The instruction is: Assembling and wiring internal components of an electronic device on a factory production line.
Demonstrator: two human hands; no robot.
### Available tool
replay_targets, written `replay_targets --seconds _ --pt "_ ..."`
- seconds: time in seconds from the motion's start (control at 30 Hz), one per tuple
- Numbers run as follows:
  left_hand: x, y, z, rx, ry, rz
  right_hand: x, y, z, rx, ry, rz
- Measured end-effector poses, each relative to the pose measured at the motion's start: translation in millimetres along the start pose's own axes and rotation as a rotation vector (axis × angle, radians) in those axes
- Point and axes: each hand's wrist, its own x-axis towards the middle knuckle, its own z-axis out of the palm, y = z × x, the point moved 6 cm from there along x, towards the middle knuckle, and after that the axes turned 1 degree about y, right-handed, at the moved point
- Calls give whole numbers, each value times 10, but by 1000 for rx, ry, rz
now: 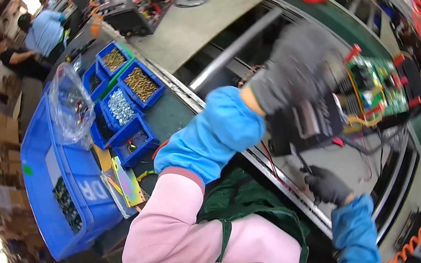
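Note:
In a grey glove, my left hand is over the far left side of a black device housing. Motion smears its fingers, so I cannot tell what they hold. My right hand, also gloved in grey, is closed at the near side of the housing around a slim, dark grey stick-like piece; its exact kind is unclear. Right of my left hand, a green circuit board with red clip-like parts and yellowish wires belongs to the opened unit. Dark cables run from the housing toward the right.
Small blue bins of screws stand at left, beside a large blue crate with a clear plastic bag. Another opened device sits at far left. Metal rollers cross the line; orange coiled hoses hang right. Two people are at far left.

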Motion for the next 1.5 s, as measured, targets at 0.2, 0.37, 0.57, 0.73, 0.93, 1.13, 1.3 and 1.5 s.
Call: replay_targets --seconds 0.2,0.37,0.57,0.73,0.93,1.13,1.3,1.5 --pt "-163 266 380 56 -197 140 133 492 229 218 72 6" --pt "-181 308 560 31 -158 132 -26 546 261 225 142 1" --pt "-205 359 584 46 -118 134 -168 646 301 225 184 -26" --pt "-178 396 542 68 -107 140 -260 749 309 160 309 -85" --pt "-183 393 416 137 -15 155 -264 879 290 -107 496 -229" --pt "-314 141 637 224 -29 198 -488 617 192 -137 628 -321" --pt "-341 -104 180 165 -41 270 -510 476 200 -194 643 -342" --pt "-299 -224 274 51 -111 103 -462 499 155 -295 756 -359"
